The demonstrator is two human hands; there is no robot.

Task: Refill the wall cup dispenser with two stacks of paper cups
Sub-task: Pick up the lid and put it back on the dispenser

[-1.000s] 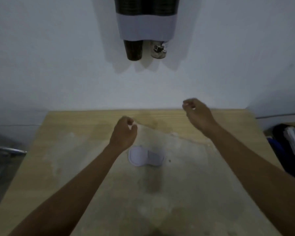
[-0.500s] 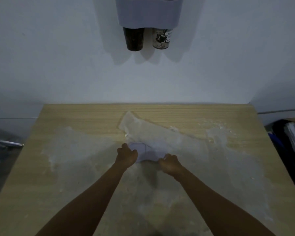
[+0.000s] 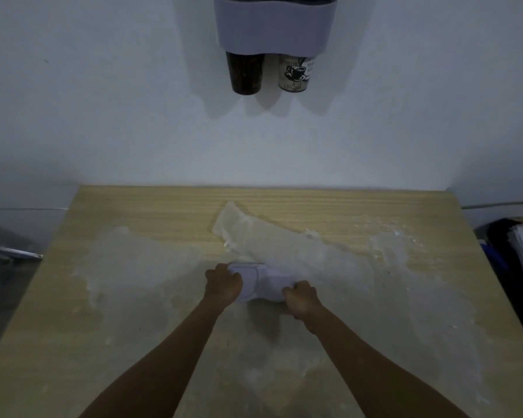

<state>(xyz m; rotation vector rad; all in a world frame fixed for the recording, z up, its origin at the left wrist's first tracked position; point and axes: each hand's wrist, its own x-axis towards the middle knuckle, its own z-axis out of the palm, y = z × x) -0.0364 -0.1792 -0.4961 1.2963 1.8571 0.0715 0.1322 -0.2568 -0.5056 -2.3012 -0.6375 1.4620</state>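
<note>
The wall cup dispenser (image 3: 272,28) hangs high on the white wall, its grey band across the front. A dark brown cup (image 3: 244,73) sticks out of its left chute and a pale cup with a coffee print (image 3: 296,73) out of its right. On the wooden table lies a white double-oval dispenser lid (image 3: 260,283). My left hand (image 3: 223,284) grips the lid's left end and my right hand (image 3: 301,298) grips its right end. Clear plastic wrap (image 3: 284,239) lies spread under and behind the lid.
The wooden table (image 3: 151,203) butts against the wall. More crumpled clear plastic (image 3: 124,263) covers its left and right parts. A dark pile of fabric and white papers (image 3: 517,257) sits past the right edge. A metal object (image 3: 12,251) lies off the left edge.
Both hands came down from above the table and closed on the ends of the white lid. The view tilted, and the plastic wrap now lies flat on the table.
</note>
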